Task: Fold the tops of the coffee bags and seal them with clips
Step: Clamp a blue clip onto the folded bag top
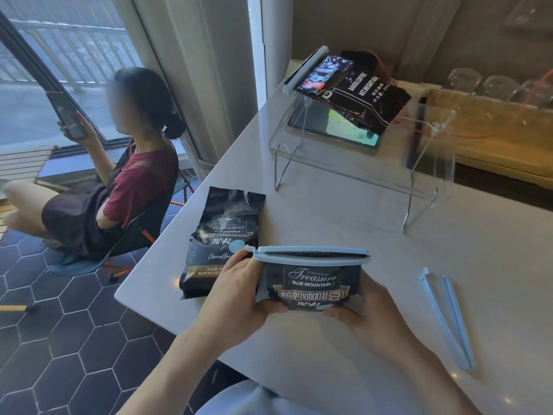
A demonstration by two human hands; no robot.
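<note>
Coffee bag (311,287) sits in our two hands just above the worktop (344,211). Our left hand (239,290) and right hand (363,314) wrap their fingers around its sides. A blue clip (311,255) is shut across its folded top. Another bag (223,244) lies flat beside it, top open. A spare clip (449,320) lies open to the right.

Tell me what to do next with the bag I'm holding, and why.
Probably set the held bag down: its blue clip already looks closed across the folded top. The bag beside it still has an open, torn top, and a spare clip lies open on the table.
</note>
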